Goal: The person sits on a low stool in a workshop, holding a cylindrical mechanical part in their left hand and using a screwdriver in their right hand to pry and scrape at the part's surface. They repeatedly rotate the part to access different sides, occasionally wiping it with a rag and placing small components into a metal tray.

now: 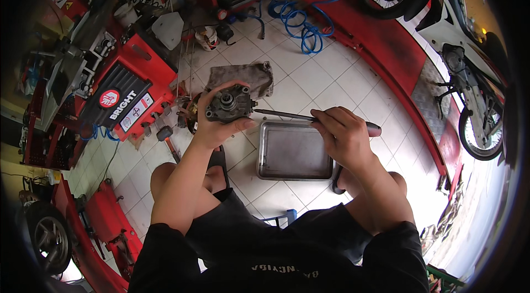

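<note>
My left hand (212,127) is wrapped around a dark grey metal pump-like housing (231,104) with a round shaft hub on its face and bolt lugs at the corners. The fingers hide its left and lower edges. My right hand (349,137) grips a screwdriver (284,113), its dark handle running out past the right side of the palm. Its thin shank points left, and the tip is at a small fitting on the housing's right side; whether they touch I cannot tell. Below the tool, a rectangular metal tray (261,152) rests on the tiled floor between my feet.
A grey rag (254,75) lies beyond the housing. To the left are a red machine (138,80) and a hammer (167,137). Coiled blue hose (309,33) lies at the back. A red ramp (381,50) and a motorcycle (469,89) stand to the right.
</note>
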`<action>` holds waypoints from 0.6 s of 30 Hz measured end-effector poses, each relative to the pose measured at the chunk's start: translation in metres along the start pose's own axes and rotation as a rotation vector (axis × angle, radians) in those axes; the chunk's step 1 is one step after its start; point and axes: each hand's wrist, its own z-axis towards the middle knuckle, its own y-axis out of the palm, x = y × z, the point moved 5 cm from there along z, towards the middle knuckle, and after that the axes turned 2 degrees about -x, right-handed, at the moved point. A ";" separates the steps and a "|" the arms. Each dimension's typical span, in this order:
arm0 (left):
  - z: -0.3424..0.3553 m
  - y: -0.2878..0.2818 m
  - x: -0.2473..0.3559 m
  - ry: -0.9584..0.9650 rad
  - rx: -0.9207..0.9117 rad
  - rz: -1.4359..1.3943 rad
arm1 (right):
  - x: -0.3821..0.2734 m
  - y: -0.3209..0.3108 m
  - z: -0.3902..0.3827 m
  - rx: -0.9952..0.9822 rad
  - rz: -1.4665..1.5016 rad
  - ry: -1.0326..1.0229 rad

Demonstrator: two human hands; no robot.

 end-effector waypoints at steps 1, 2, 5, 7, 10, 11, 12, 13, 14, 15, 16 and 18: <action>0.000 0.001 0.000 -0.002 0.005 -0.007 | 0.000 0.000 0.000 0.005 -0.002 -0.008; 0.001 0.002 0.001 -0.004 0.009 -0.014 | 0.000 -0.001 0.000 0.010 -0.004 -0.016; 0.000 0.001 0.004 -0.014 0.006 0.012 | 0.001 0.000 0.000 0.017 -0.006 -0.028; -0.001 0.002 0.005 -0.028 0.002 0.018 | 0.002 -0.001 0.000 0.021 -0.030 -0.047; 0.000 0.003 0.007 -0.036 0.000 0.029 | 0.003 -0.001 -0.001 0.030 -0.077 -0.080; 0.001 0.005 0.008 -0.021 -0.001 0.044 | 0.004 -0.001 -0.003 0.024 -0.088 -0.075; -0.001 0.005 0.008 -0.011 -0.001 0.061 | 0.004 0.000 -0.006 0.017 -0.094 -0.067; -0.002 0.005 0.006 -0.030 0.000 0.055 | 0.003 0.000 -0.006 0.030 -0.100 -0.076; -0.002 0.004 0.004 -0.049 0.001 0.050 | 0.003 0.000 -0.004 0.043 -0.107 -0.085; -0.001 0.004 0.002 -0.066 0.001 0.044 | 0.002 -0.001 -0.004 0.057 -0.115 -0.096; -0.002 0.004 0.002 -0.057 0.001 0.047 | 0.001 -0.001 -0.006 0.072 -0.099 -0.085; -0.001 0.006 0.002 -0.035 0.002 0.053 | 0.002 -0.001 -0.008 0.105 -0.070 -0.067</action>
